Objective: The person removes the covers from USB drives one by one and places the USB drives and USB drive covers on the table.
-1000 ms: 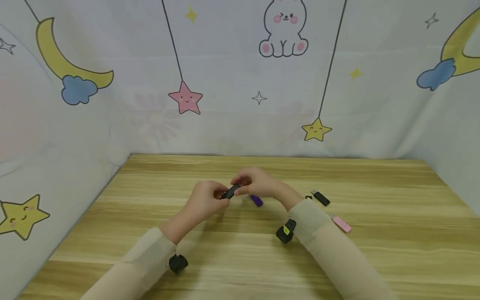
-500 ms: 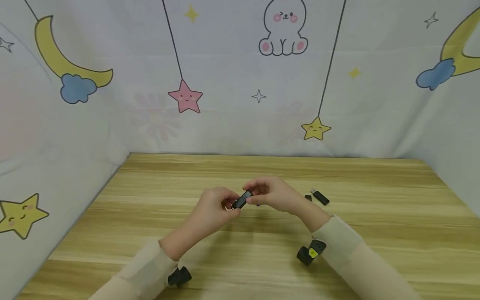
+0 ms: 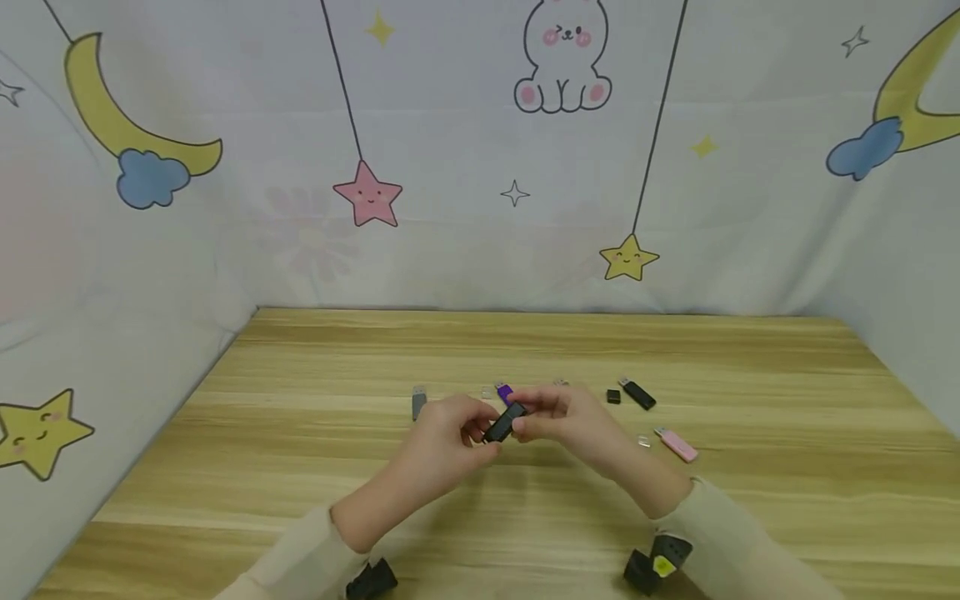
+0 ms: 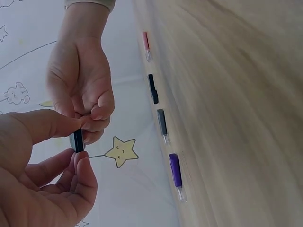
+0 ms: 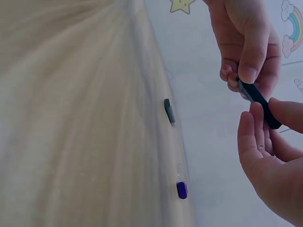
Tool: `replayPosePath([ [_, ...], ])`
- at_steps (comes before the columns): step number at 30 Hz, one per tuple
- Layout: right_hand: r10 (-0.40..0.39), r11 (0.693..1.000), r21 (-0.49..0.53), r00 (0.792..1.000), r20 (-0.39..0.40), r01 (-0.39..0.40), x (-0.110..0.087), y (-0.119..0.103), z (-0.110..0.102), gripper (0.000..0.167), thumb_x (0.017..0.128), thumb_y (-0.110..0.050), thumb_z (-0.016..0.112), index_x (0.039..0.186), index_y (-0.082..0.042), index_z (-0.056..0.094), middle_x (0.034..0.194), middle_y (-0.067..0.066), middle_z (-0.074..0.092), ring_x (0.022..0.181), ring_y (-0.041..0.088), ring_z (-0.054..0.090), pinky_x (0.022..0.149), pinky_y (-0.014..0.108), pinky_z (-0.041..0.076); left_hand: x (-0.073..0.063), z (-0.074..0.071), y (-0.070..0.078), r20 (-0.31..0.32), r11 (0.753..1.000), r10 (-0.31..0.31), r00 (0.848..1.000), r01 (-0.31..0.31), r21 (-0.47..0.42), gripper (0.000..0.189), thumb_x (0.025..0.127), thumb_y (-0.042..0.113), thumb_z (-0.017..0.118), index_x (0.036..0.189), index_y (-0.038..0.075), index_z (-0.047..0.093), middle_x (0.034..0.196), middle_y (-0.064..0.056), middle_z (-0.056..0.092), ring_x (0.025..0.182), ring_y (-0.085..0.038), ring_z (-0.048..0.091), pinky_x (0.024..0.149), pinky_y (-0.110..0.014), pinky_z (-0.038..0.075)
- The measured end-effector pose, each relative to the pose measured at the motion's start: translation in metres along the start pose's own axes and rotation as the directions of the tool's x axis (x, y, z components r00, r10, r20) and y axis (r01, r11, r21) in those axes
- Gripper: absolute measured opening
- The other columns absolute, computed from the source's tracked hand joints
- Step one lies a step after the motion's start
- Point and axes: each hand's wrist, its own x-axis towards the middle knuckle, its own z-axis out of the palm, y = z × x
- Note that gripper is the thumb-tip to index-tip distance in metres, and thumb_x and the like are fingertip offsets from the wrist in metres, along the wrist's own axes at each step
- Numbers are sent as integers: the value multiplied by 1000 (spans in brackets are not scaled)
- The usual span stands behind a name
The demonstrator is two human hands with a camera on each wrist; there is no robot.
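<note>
A black USB flash drive is held above the table between both hands. My left hand pinches its lower left end between thumb and fingers, while my right hand pinches the upper right end. Seen from the left wrist, the drive appears edge-on at the fingertips of both hands. In the right wrist view its dark body slants between the two thumbs. Just behind the hands lies a purple USB drive, partly covered by the right fingers. A grey USB drive lies beyond the left hand.
Toward the right on the wooden table lie another black USB drive, a small black cap and a pink USB drive. Clear caps lie near some drives. A printed white cloth rises behind the table.
Both hands have moved right and nearer the body, keeping hold of the black USB flash drive. The grey drive, hidden before, now shows, and the pink drive is uncovered again.
</note>
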Motion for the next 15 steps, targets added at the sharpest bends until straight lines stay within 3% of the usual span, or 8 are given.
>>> replayPosePath([
  [8, 5, 993, 117, 1000, 6, -6, -17, 12, 1, 48, 93, -11, 64, 129, 17, 49, 103, 9, 68, 88, 12, 68, 85, 32, 55, -5, 12, 8, 15, 1000, 25, 1000, -25, 9, 25, 77, -1, 75, 101, -1, 69, 84, -4, 64, 73, -12, 59, 62, -20, 50],
  [15, 31, 982, 186, 1000, 1, -31, -28, 17, 5, 37, 93, -14, 64, 117, 15, 58, 95, 3, 71, 86, 13, 68, 84, 31, 55, -6, 20, 13, 33, 999, 38, 999, -38, 6, 35, 76, 0, 78, 109, -4, 67, 83, -4, 63, 72, -13, 59, 63, -19, 51],
])
